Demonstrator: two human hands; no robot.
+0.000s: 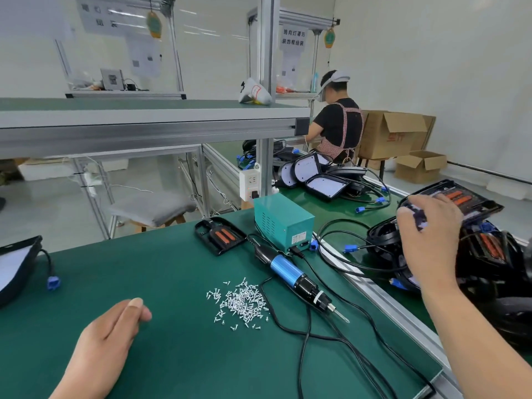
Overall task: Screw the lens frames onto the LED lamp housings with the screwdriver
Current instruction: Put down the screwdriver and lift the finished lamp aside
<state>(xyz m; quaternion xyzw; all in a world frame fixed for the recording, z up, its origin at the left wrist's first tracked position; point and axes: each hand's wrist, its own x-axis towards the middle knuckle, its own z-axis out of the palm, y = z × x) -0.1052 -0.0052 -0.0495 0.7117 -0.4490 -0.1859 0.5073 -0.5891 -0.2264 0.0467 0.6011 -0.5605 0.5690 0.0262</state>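
Observation:
My right hand [429, 226] reaches out to the right and grips the near edge of a black lens frame with orange strips [466, 197], held above a pile of black lamp housings [489, 263]. My left hand [109, 338] rests on the green mat [172, 355], fingers loosely together and holding nothing. The blue and black electric screwdriver [296, 279] lies on the mat, tip toward me. A heap of several small silver screws [243, 302] lies just left of it. Another black lens frame with orange strips [220, 234] lies at the mat's far side.
A teal power box [283, 220] stands behind the screwdriver, its black cables [331, 338] looping across the mat. A lamp housing with a blue plug [17, 266] lies at the left edge. More housings [316, 174] and a seated person [339, 125] are at the far bench.

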